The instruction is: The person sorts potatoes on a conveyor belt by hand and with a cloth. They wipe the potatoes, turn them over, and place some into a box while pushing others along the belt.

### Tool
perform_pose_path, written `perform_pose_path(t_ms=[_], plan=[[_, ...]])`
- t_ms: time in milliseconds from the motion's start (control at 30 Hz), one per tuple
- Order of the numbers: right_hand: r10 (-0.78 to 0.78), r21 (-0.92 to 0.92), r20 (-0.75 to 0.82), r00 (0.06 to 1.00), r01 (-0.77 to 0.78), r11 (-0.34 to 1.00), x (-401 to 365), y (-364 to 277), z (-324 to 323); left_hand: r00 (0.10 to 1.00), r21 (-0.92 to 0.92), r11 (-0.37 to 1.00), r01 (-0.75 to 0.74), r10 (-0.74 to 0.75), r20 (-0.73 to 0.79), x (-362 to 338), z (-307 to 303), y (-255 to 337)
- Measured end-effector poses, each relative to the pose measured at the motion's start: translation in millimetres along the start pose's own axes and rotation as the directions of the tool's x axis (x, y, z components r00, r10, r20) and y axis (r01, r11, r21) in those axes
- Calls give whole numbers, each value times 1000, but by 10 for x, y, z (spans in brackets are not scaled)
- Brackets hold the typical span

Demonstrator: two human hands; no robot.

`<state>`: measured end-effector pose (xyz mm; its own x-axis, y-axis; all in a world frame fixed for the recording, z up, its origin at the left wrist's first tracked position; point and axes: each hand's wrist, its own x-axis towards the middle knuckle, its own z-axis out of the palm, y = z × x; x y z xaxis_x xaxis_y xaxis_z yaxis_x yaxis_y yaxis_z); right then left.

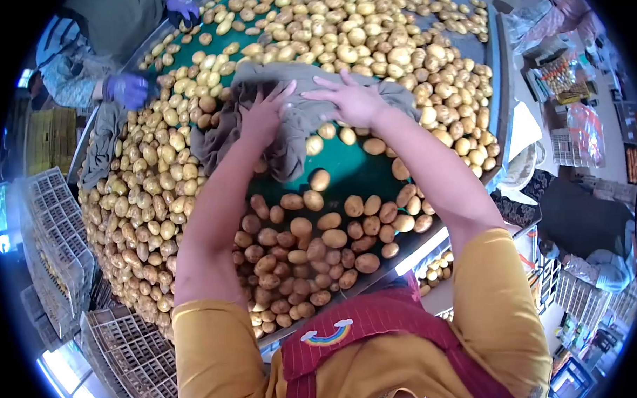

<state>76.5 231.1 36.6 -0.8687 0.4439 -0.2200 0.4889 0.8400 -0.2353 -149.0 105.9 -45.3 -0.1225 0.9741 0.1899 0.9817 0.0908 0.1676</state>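
A crumpled grey-brown cloth lies over potatoes on the green surface of a sorting table. My left hand rests on the cloth's left part with its fingers spread. Flat on the far edge of the same cloth is my right hand, fingers stretched out and pointing left. Both hands press on the fabric rather than wrapping round it. Loose potatoes lie just in front of the cloth, and a dense group of potatoes sits nearer my body.
More potatoes cover the table's far side and left side. At the left, a co-worker's purple-gloved hand is over the potatoes; another purple glove is farther back. Plastic crates stand lower left. A second cloth hangs at the left edge.
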Motion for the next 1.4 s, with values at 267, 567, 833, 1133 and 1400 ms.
perform_pose_path(t_ms=[267,567,833,1133,1400], plan=[[-411,458,119,904,318,830,-1717,-526,79,713,-351,927,-135,336,615,-1354,-1267,982],[-10,46,156,988,3,999,-2252,-393,513,765,-294,788,-541,606,217,-1080,-477,1271],[36,-318,-273,961,-125,940,-1298,1253,279,923,-60,939,-339,344,173,678,203,1682],[126,105,-573,810,-79,991,-998,964,61,890,-227,914,337,-388,-238,1838,-360,-56],[-490,272,-81,868,492,827,-1426,-590,288,930,-209,918,337,-289,226,2125,-206,-1175]])
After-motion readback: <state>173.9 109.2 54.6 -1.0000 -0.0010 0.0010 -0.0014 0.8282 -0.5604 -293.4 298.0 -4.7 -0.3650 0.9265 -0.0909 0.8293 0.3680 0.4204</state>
